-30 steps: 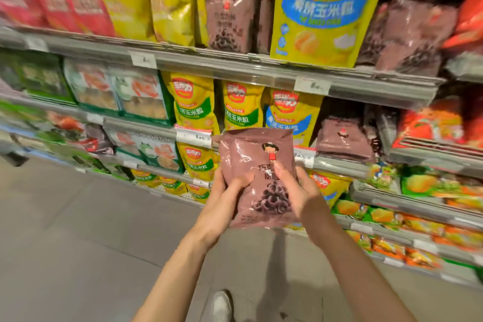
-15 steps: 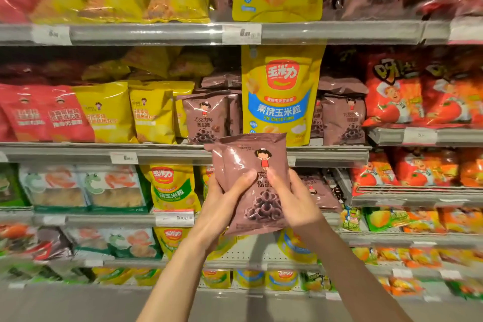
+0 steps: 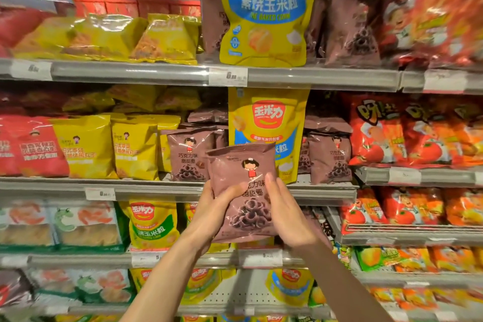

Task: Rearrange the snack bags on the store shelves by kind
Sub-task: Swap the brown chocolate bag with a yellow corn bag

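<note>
You've got the brown snack bag [image 3: 241, 185] held up in both hands, right in front of the middle shelf [image 3: 156, 187]. Your left hand [image 3: 217, 206] wraps the bag's left edge, thumb pressed across the front, fingers hidden behind it. Your right hand [image 3: 285, 213] sits against the right side with the fingers [image 3: 271, 188] spread flat over the printing, so it's clamped between the two of you, upright and tipped a little to the left.

Straight behind it on that shelf stands a matching brown bag [image 3: 187, 154], same cartoon girl and chocolate rings on the front, and there's another brown one [image 3: 330, 158] off to the right. Between those two hangs a tall yellow-and-blue corn bag [image 3: 266, 123], and your bag overlaps its lower part from this angle. Whether they're actually touching, I honestly can't tell.

Left of the brown ones you've got yellow bags [image 3: 109, 146], then red bags [image 3: 34, 149] further along. On the right end it's orange tomato bags [image 3: 392, 133].

Up on the top shelf [image 3: 130, 72] there's a second big yellow corn bag [image 3: 264, 15] with more brown packs either side of it, pretty blurry up there. Below your hands sits a yellow-and-green corn bag [image 3: 153, 225] next to green-and-white shrimp bags [image 3: 86, 225].
</note>
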Demonstrator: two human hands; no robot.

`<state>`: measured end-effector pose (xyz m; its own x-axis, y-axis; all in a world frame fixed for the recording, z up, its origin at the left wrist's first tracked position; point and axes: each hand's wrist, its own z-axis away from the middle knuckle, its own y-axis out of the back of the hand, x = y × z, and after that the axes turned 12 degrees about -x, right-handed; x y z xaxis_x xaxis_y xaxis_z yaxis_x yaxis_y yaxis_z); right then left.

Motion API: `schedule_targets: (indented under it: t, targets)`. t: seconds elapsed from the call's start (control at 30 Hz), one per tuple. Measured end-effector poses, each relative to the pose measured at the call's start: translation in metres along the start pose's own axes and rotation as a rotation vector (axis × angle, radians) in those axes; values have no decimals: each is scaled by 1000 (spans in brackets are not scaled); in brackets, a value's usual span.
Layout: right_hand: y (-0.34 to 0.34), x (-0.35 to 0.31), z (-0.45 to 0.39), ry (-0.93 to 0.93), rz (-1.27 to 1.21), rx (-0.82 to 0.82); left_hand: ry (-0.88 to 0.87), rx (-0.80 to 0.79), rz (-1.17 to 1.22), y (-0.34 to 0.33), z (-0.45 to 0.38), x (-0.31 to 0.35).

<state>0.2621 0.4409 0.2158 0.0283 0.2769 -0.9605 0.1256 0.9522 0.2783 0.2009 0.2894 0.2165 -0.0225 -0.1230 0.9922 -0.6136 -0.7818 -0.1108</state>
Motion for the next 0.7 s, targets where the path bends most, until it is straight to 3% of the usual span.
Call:
schedule_targets:
  t: [0.17,0.3,0.37,0.5,0.7]
  targets:
    - [30,-10,-11,89,33,32,-12,76,121,9,-14,-6]
    - [75,-12,-45,92,91,353,-58,155,87,23,-19,-6]
    - [92,-10,-68,48,160,440,-75,202,68,30,-19,-6]
    - [99,-2,-97,-37,123,369,-103,263,30,43,-17,-3]
    - [100,7,-114,27,-50,258,-118,305,35,62,-14,-6]
